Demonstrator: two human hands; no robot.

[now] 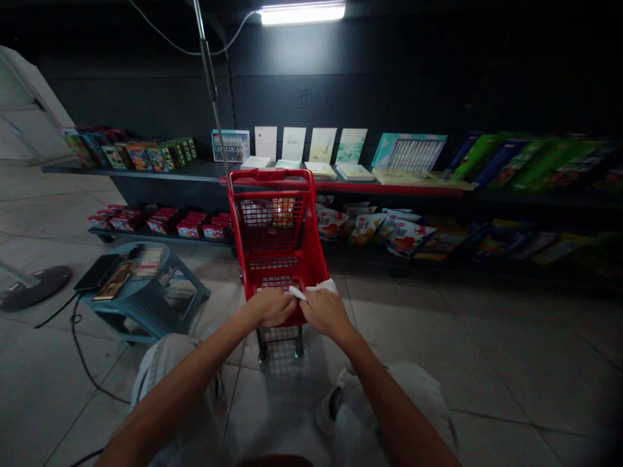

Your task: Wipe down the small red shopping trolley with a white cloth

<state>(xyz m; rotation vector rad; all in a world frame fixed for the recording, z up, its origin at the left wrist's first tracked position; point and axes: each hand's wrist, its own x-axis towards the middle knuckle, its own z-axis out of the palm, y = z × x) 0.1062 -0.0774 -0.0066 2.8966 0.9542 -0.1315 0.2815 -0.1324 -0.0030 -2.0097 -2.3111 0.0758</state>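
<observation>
A small red shopping cart (pixel 277 227) stands on the tiled floor right in front of me. My left hand (pixel 269 306) is closed on the cart's near rim, pinching one end of a white cloth (pixel 311 289). My right hand (pixel 325 313) is closed on the same cloth, which lies over the rim between the hands. Inside the cart's far end I see a pale packet and an orange packet (pixel 282 209). My knees show at the bottom of the view.
A teal plastic stool (pixel 154 299) at the left carries a phone and a booklet, with a cable trailing on the floor. Dark shelves (pixel 204 172) behind the cart hold boxes, cards, notebooks and snack bags. A metal pole (pixel 208 71) rises beside the cart.
</observation>
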